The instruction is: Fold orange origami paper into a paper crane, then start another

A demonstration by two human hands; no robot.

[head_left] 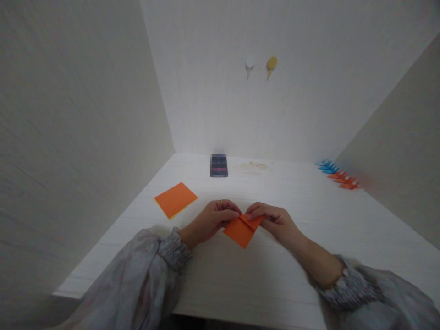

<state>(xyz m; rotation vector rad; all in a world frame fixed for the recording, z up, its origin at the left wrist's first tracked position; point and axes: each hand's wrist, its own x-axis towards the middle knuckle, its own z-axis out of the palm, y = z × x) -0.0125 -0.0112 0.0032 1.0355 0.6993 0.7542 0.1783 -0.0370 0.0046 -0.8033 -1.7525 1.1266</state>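
Between my hands is a folded sheet of orange paper [239, 233], held just above the white table, with one corner pointing toward me. A crease or flap runs across its upper right part. My left hand [218, 217] pinches its upper left edge between thumb and fingers; a ring shows on one finger. On the other side, my right hand [271, 216] is closed on the upper right corner, fingers on top and the thumb partly hidden. Left of my left hand lies a stack of orange paper [176, 200] with a yellow edge showing beneath.
A row of folded paper cranes, blue [328, 167] and orange [345, 180], stands along the right wall. A dark, blurred-out object [219, 166] sits by the back wall. A white hook [250, 63] and a yellow hook [272, 63] are on that wall. The table [268, 293] has walls on three sides.
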